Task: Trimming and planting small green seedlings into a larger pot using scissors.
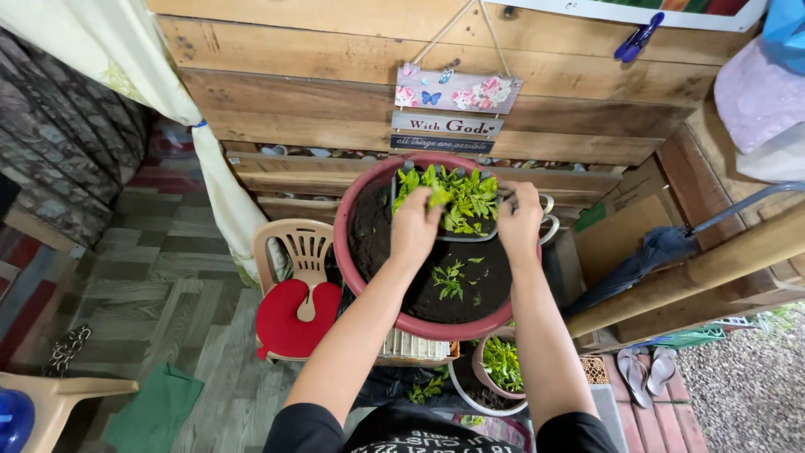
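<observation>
Green seedlings (457,197) fill a grey tray (495,235) resting in the red basin (348,252) of dark soil. I see my left hand (415,226) pinching a sprig and my right hand (520,220) clasping the tray's edge. Above, a floral pink sign (457,91) and two dark plaques (447,134) hang on the plank wall (293,101).

- A beige plastic chair (303,252) with a red cushion (293,319) stands just left of the big basin.
- A hanging plaque (457,91) with flowers and a butterfly hangs on the wooden plank wall (319,92).
- A small pink pot (495,365) of green sprouts sits inside a white bowl (470,401).
- A folded dark umbrella (646,256) leans at the right.
- 2 sandals (646,369) lie beside gravel (746,386).
- A green cloth (155,411) lies on the plank floor (151,285).
- A blue clothes peg (637,38) is clipped up top.
</observation>
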